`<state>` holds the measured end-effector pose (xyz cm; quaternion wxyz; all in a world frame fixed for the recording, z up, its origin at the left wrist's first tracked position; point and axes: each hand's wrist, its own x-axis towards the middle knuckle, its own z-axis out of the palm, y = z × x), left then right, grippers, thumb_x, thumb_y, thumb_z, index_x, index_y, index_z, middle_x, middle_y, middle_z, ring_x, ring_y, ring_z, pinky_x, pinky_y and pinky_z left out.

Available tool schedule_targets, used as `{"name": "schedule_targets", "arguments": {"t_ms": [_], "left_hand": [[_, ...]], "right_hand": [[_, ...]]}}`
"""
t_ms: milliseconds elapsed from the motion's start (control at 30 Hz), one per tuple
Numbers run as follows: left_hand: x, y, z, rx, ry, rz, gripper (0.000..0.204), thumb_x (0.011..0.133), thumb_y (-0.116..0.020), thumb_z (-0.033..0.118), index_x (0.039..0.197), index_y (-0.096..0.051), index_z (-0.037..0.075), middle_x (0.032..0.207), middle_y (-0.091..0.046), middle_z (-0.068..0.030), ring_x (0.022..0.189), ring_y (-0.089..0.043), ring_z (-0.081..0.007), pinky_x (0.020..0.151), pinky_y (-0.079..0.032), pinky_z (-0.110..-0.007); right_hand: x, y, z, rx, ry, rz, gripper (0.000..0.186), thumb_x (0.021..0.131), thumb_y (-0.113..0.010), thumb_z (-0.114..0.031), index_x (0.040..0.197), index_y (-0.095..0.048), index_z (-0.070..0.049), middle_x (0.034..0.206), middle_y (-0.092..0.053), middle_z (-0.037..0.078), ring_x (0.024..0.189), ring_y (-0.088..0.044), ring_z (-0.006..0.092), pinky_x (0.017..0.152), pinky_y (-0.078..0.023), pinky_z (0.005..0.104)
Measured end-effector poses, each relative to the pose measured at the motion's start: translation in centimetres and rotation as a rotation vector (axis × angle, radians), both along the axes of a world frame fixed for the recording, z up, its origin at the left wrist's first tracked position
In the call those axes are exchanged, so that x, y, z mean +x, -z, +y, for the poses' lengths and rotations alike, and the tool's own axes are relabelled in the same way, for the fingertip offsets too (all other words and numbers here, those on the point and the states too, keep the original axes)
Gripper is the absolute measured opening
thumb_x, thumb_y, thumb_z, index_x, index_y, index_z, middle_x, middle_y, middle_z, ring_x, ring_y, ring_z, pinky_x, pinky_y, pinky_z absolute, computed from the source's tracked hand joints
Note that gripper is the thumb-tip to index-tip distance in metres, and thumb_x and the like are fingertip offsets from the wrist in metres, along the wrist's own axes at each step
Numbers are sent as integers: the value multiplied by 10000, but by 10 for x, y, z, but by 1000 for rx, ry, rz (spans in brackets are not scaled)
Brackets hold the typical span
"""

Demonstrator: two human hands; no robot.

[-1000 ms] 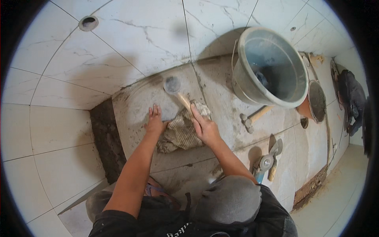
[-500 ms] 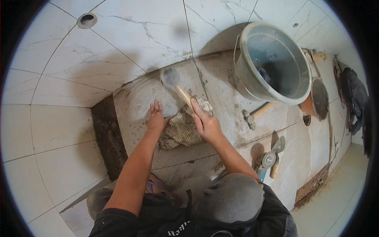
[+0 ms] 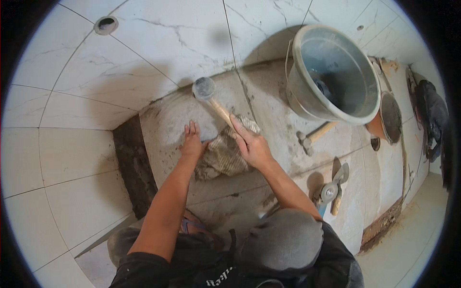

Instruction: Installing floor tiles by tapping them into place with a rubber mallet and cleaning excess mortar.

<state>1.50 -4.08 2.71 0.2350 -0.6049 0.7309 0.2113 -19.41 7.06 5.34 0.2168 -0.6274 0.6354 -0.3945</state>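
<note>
A mallet (image 3: 220,111) with a pale wooden handle and a round grey head is in my right hand (image 3: 254,146), its fingers wrapped round the handle. The mallet's head is over the far part of a dusty floor tile (image 3: 165,127), near the wall. My left hand (image 3: 192,141) lies flat on that tile with the fingers stretched out. Between my hands is a crumpled striped cloth (image 3: 223,156), grey-beige and dirty. Part of the cloth is hidden behind my right hand.
A large grey bucket (image 3: 300,91) stands at the far right, with an orange-brown pail (image 3: 377,127) beside it. A hammer (image 3: 314,138), an angle grinder (image 3: 329,193) and a trowel (image 3: 341,176) lie to my right. An untiled strip of dark dirt (image 3: 132,163) runs at the left.
The mallet's head has shifted slightly up and to the left and looks sharper. My left hand stays in place on the tile.
</note>
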Motion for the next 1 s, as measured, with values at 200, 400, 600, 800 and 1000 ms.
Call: {"name": "schedule_targets", "arguments": {"t_ms": [200, 400, 600, 800, 1000], "left_hand": [[20, 16, 1, -44, 67, -30, 980, 926, -657, 476, 1610, -87, 68, 1691, -13, -120, 1552, -60, -327, 1241, -243, -388], [12, 16, 6, -59, 33, 40, 975, 921, -662, 481, 1605, -109, 62, 1689, -42, -114, 1543, -97, -350, 1238, -260, -433], [38, 49, 6, -142, -14, 72, 975, 908, -669, 516, 1617, -82, 194, 1693, 2, 38, 1551, -75, -238, 1121, -334, -704], [32, 55, -4, -185, -13, 109, 952, 921, -661, 490, 1617, -68, 227, 1694, -1, 25, 1553, -63, -235, 1109, -318, -736], [16, 27, 7, -41, -20, 70, 973, 915, -708, 339, 1623, -52, 216, 1690, -38, -119, 1545, -90, -354, 1213, -299, -473]], "right_hand": [[4, -11, 0, 53, 20, 9, 577, 974, -613, -223, 1517, -442, -314, 729, -666, 184, 585, -639, 370, 568, -526, 443], [0, 7, 8, 26, 50, 118, 583, 965, -616, -218, 1515, -446, -314, 753, -681, 181, 598, -651, 362, 568, -536, 447], [10, 1, 11, -27, 39, 46, 602, 955, -609, -178, 1521, -438, -287, 763, -682, 195, 636, -671, 363, 604, -550, 439], [11, -19, -6, -157, 49, -127, 645, 939, -625, -146, 1534, -421, -288, 799, -695, 220, 668, -684, 376, 636, -552, 437], [7, -2, 7, 150, -3, -67, 625, 949, -630, -163, 1530, -429, -279, 826, -687, 247, 674, -679, 382, 637, -545, 455]]}}
